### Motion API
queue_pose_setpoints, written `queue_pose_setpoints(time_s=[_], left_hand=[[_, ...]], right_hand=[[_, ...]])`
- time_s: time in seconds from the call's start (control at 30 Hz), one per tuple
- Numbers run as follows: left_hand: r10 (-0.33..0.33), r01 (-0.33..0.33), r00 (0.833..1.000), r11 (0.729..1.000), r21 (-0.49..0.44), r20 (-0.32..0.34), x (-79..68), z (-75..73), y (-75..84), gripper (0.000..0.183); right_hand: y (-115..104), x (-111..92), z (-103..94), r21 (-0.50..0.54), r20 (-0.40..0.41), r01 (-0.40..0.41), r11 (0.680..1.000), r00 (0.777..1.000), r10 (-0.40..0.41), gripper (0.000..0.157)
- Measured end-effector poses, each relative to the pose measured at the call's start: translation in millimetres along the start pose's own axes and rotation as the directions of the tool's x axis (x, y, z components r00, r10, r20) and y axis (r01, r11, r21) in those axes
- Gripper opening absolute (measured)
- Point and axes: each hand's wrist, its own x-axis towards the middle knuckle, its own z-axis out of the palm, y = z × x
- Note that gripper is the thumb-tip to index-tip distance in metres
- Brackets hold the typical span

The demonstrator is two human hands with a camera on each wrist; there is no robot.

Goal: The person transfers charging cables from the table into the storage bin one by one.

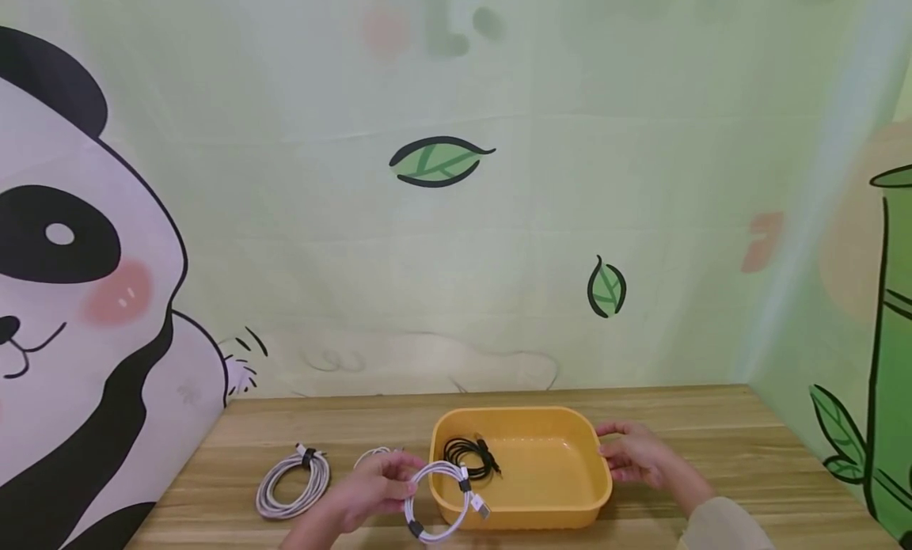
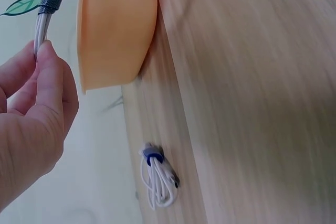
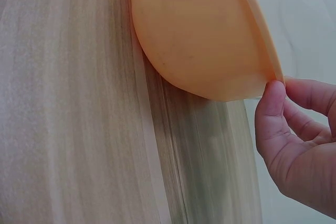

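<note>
My left hand [image 1: 370,491] pinches a coiled white USB cable [image 1: 443,466] between thumb and fingers. Two black straps bind the coil, and its plug hangs at the right. The loop is held up over the front left corner of a yellow plastic basin [image 1: 541,520]. Inside the basin, at its left end, lies a coiled black cable [image 1: 488,457]. On the basin's right side, my right hand [image 1: 637,457] grips the rim, thumb outside in the right wrist view.
A larger whitish cable coil [image 1: 267,502] with a black strap lies on the wooden table [image 1: 712,431] at the left. Another white cable [image 1: 370,455] is partly hidden behind the left hand. A printed cloth backdrop [image 1: 527,218] rises behind the table.
</note>
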Motion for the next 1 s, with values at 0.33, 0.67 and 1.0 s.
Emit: queue_pose_setpoints(time_s=[0.33, 0.67, 1.0], left_hand=[[0.037, -0.037, 0.999, 0.999, 0.009, -0.038, 12.6, 12.2, 2.7, 0.038], [0.061, -0.061, 0.994, 0.998, 0.008, -0.09, 21.9, 25.9, 12.8, 0.035], [0.062, -0.061, 0.99, 0.998, 0.013, -0.126, 32.5, 37.9, 18.5, 0.035]], right_hand=[[2, 1, -0.7, -0.001, -0.003, 0.002, 1.0, 1.0, -0.002, 0.047], [3, 2, -2.1, 0.012, 0.018, 0.019, 1.0, 1.0, -0.019, 0.046], [1, 1, -1.2, 0.01, 0.021, 0.012, 1.0, 1.0, -0.012, 0.047]])
